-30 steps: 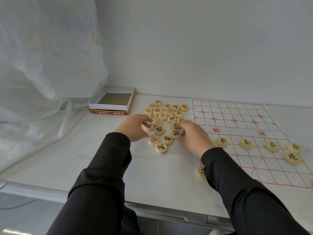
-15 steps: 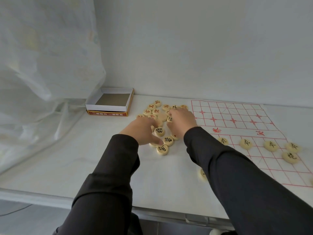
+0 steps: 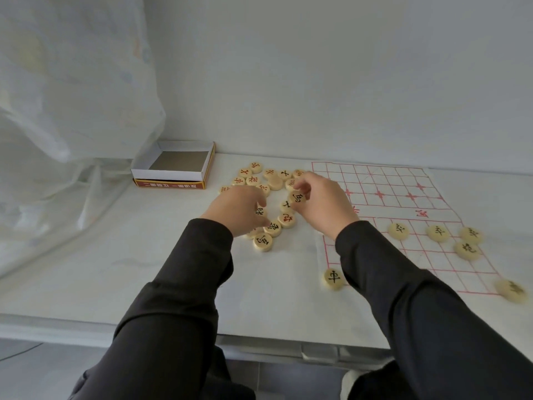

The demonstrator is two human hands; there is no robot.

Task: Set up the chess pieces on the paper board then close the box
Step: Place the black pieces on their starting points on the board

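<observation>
While the right hand pinches a black-marked piece left of the paper board, the left hand, grip unclear, covers the loose pile farther left.

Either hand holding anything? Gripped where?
Right hand pinches a round cream wooden piece with a black character by its rim. Left hand: cannot tell.

The right grip is pinching a black-marked xiangqi piece just over the loose pile. The left grip is resting on the pile's seven o'clock side. On the white surface, the open box is lying at the pile's ten o'clock and the paper board at its three o'clock.
</observation>
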